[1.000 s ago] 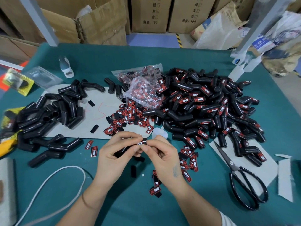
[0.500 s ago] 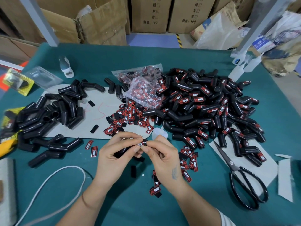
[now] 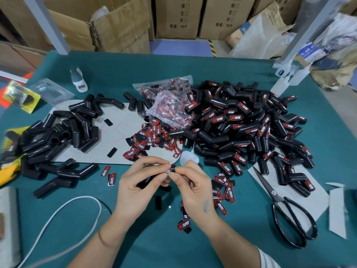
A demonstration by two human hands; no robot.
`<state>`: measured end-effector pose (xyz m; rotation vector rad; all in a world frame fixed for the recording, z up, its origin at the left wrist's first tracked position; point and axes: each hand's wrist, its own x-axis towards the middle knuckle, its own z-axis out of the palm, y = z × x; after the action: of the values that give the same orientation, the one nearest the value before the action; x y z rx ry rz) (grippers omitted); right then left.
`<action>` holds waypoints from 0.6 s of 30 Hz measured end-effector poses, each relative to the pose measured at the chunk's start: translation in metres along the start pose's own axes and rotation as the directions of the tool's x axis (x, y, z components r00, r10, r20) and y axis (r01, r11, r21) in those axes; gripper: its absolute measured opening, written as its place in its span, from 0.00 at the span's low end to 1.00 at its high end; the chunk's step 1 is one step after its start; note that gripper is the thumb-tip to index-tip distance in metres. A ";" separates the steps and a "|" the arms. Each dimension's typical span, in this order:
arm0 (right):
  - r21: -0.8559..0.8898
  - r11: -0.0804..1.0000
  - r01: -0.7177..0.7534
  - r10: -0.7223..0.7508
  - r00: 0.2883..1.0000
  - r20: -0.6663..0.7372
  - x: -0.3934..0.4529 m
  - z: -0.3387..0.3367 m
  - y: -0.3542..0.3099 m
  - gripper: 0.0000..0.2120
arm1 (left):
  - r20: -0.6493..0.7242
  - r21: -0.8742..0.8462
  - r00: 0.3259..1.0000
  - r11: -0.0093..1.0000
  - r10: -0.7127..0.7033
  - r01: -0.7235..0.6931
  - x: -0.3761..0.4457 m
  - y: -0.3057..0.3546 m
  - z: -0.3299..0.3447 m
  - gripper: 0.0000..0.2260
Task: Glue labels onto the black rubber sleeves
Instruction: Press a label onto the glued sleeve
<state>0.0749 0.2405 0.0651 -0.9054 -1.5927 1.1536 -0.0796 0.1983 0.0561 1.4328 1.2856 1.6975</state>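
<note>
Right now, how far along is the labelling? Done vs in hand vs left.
Done: the big right pile of sleeves mostly shows red labels. In hand: the left hand and right hand hold one sleeve with a label against it. Left: the bare sleeves on the left, clearly the smaller pile. Loose labels remain in the middle. Looks well past halfway.

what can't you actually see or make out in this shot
- Head view: the black rubber sleeve is mostly covered by the left hand and right hand.
- The label pinched at its end is hidden by fingertips; whether it is stuck down is unclear.
- Glue: none can be made out.
- The yellow tool is cut off by the left edge.
- Sleeves at far left are blurred.
</note>
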 end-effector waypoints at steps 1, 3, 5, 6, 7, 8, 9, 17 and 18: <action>0.000 1.000 -0.009 0.009 1.000 0.002 0.000 0.000 0.000 0.05 | 0.002 0.009 1.000 1.000 0.009 -0.009 0.000 -0.001 0.000 0.12; 0.020 1.000 -0.019 0.019 1.000 0.022 0.001 0.001 -0.001 0.05 | 0.006 0.030 1.000 0.999 0.025 -0.025 -0.001 -0.002 0.000 0.10; 0.060 0.997 -0.039 0.037 0.999 0.034 0.001 0.001 -0.002 0.06 | -0.003 0.035 1.000 0.999 0.028 -0.027 -0.001 -0.003 0.000 0.11; 0.080 0.995 -0.058 0.056 0.998 0.032 0.002 0.002 -0.002 0.06 | -0.017 0.025 1.000 0.999 0.021 -0.021 0.000 -0.003 0.000 0.11; 0.095 0.992 -0.081 0.079 0.997 0.025 0.003 0.002 -0.002 0.04 | -0.035 0.005 0.999 1.000 0.011 -0.011 0.000 -0.003 0.000 0.11; 0.106 0.989 -0.105 0.104 0.995 0.014 0.003 0.002 -0.003 0.04 | -0.055 -0.019 0.998 1.000 0.002 -0.003 0.000 -0.003 -0.001 0.10; 0.118 0.985 -0.123 0.123 0.992 0.006 0.004 0.001 -0.003 0.04 | -0.072 -0.037 0.997 0.999 -0.002 -0.001 0.000 -0.003 -0.001 0.09; 0.133 0.984 -0.119 0.123 0.992 -0.021 0.002 0.001 -0.001 0.10 | -0.096 0.006 0.995 1.000 0.018 -0.018 -0.001 -0.005 -0.002 0.07; 0.136 0.984 -0.119 0.123 0.992 -0.019 0.002 0.001 -0.001 0.10 | -0.095 0.012 0.995 1.000 0.023 -0.022 -0.001 -0.005 -0.002 0.07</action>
<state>0.0731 0.2415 0.0669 -0.9349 -1.4355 1.3118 -0.0822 0.1985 0.0512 1.3920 1.3354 1.7961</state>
